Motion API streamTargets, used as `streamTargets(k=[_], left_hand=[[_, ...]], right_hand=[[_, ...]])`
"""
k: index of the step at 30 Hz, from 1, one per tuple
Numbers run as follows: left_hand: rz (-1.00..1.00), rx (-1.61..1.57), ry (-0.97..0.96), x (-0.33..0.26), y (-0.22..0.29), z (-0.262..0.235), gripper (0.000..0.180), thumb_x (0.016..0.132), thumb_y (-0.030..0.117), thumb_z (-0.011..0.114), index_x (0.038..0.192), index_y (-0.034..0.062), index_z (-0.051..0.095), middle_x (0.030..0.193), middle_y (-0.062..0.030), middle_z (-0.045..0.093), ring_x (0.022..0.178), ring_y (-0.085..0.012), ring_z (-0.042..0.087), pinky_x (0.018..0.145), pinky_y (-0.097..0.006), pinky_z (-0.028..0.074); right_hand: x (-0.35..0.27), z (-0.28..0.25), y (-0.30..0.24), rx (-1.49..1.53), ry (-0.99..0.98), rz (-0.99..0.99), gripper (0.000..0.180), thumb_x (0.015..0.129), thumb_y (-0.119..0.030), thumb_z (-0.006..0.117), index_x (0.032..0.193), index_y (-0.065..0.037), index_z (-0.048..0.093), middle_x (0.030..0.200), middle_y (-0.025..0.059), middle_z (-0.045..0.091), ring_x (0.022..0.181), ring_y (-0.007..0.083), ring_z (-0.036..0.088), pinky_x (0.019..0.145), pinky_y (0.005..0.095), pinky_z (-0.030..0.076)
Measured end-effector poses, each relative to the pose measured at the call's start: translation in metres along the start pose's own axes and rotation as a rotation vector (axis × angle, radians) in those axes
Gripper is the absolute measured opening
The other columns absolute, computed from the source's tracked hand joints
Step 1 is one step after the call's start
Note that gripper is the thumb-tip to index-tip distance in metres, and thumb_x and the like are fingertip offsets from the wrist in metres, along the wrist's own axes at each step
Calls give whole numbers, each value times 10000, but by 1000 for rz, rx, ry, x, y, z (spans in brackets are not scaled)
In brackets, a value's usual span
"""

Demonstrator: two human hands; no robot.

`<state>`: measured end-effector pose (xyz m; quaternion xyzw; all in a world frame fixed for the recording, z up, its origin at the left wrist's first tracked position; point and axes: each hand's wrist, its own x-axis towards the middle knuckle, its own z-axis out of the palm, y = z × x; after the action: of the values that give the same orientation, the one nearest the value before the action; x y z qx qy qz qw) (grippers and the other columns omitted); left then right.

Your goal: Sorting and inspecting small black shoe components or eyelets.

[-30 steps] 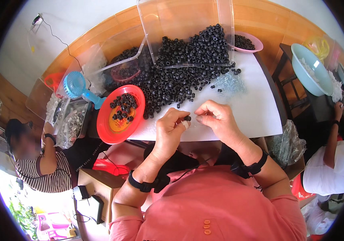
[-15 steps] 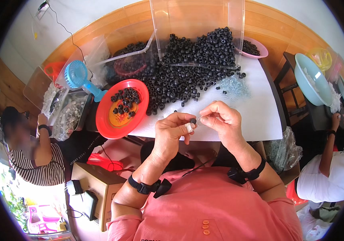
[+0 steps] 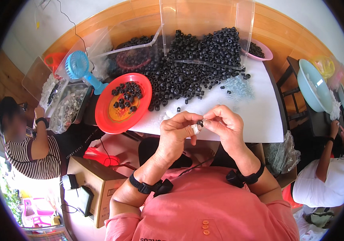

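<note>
Just above the table's near edge, my left hand (image 3: 176, 130) pinches a small black ring-like plastic part (image 3: 200, 122) between thumb and fingers. A white wrap (image 3: 196, 129) covers one of its fingertips. My right hand (image 3: 227, 123) is closed in a pinch, its fingertips meeting the black part; what they hold is hidden. Beyond my hands, a large heap of similar black parts (image 3: 192, 78) spreads over the white tabletop (image 3: 262, 116). To its right lies a scatter of tiny clear pieces (image 3: 239, 88). A red plate (image 3: 145, 88) at the left carries several black parts.
A tipped clear bin (image 3: 247, 48) stands behind the heap. Beside the red plate is a blue handheld fan (image 3: 77, 66). A pink bowl (image 3: 268, 54) sits at the back right. Other people work on both sides, with a light-blue basin (image 3: 310, 94) at right and a cardboard box (image 3: 95, 182) below left.
My right fingertips, holding a tiny clear piece earlier, have closed in on the black part in my left hand. The whole view has shifted slightly.
</note>
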<state>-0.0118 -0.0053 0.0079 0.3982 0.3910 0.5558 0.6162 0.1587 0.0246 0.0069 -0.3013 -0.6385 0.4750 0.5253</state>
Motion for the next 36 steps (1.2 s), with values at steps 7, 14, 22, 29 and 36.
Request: streamTargets(k=[7,14,22,29,36], left_hand=[[90,126,24,-4,0,1,296,784,-96,656,1069,-17,665,910,-75,649,680,-98,603,535,-211,505],[99,85,22,-5,-5,1,373,799,-71,667,1160,17,624,940,-28,598,756,-67,592,579,-206,503],[130,-138,-16,-2,-8,-7,399,787,-134,628,1155,18,634,951,-65,644,777,-106,612,597,-231,538],[130,-101,11,-4,-7,-9,396,758,-99,662,1138,1,619,923,-101,647,748,-148,633,561,-252,538],[81,-221,12,-8,-5,-21,384,770,-88,657,1146,-19,617,920,-107,648,730,-156,631,553,-254,526]], right_hand=[[-4,2,-3,129,66,105,69,895,2,657,930,-11,598,834,-8,618,785,60,580,717,216,482],[-3,4,-3,19,14,150,60,902,-2,648,929,-6,595,840,-4,623,777,53,579,702,208,473],[-6,6,-1,70,37,90,89,885,5,675,937,-10,603,834,9,628,766,61,587,696,223,493],[-3,7,-2,-63,-17,-2,93,869,8,680,921,-5,604,778,32,626,678,98,596,627,254,493],[-3,18,1,-465,-156,-419,240,728,40,673,952,-18,608,750,101,580,627,269,587,551,371,462]])
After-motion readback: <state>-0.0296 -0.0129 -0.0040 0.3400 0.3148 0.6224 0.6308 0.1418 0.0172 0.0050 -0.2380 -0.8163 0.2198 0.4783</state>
